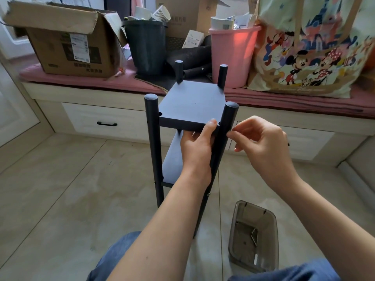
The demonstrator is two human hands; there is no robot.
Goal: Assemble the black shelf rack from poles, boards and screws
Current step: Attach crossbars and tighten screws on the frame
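Black shelf rack upright on tiled floor, just before window bench. Four round poles, matte top board, lower board beneath. Left hand gripping top board's near edge. Right hand pinched at near-right pole; pinched item too small to identify. Lower pole ends hidden behind forearms.

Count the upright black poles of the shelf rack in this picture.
4: near-left pole, near-right pole beside the hands, far-left pole, far-right pole. None seems hidden.
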